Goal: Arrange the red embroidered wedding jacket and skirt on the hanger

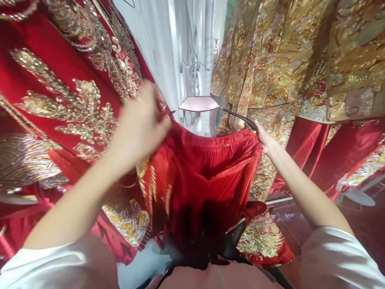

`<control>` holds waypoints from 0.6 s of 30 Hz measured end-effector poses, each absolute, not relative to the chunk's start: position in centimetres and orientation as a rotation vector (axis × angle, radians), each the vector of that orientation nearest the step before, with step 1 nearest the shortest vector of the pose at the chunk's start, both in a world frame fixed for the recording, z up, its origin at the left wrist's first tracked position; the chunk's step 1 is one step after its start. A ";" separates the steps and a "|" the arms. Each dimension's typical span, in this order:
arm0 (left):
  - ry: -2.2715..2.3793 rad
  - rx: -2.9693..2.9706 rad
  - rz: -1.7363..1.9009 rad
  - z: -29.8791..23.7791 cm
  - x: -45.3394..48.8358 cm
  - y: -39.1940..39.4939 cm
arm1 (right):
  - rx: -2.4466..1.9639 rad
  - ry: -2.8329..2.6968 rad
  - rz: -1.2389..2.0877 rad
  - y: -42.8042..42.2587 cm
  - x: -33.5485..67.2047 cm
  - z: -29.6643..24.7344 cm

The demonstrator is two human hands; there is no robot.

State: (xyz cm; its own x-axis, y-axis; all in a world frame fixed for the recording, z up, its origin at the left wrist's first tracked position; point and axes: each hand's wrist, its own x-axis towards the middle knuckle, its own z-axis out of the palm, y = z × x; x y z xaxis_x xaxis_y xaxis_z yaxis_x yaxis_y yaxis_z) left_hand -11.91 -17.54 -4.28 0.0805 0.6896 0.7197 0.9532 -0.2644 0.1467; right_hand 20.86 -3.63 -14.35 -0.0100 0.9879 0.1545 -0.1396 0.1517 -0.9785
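A red skirt (207, 176) with gold embroidery hangs open at its waistband between my two hands. My left hand (141, 124) is blurred and closed on the waistband's left edge, by the left end of a clip hanger (200, 103) with a pink middle and black arms. My right hand (264, 138) grips the waistband's right edge at the hanger's right arm end. The hanger's metal hook rises behind it.
Red garments with heavy gold embroidery (60, 92) hang close at the left. Gold-embroidered robes (300, 60) hang at the right, over red skirts (331, 152). White curtain or wall (168, 48) lies behind. Dark red floor tiles (300, 224) show at the lower right.
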 end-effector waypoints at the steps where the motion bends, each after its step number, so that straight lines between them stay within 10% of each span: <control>1: -1.731 -2.142 -0.758 -6.1 -10.9 -17.3 | -0.963 -1.144 1.203 -3.7 20.9 -14.3; 5: -1.697 -2.393 -0.086 -10.4 -7.2 -14.5 | -0.925 -1.057 1.250 -4.3 21.1 -13.9; 18: -1.076 -2.443 -0.845 -3.4 -3.1 -2.8 | -1.214 -1.224 1.004 -7.3 23.0 -9.6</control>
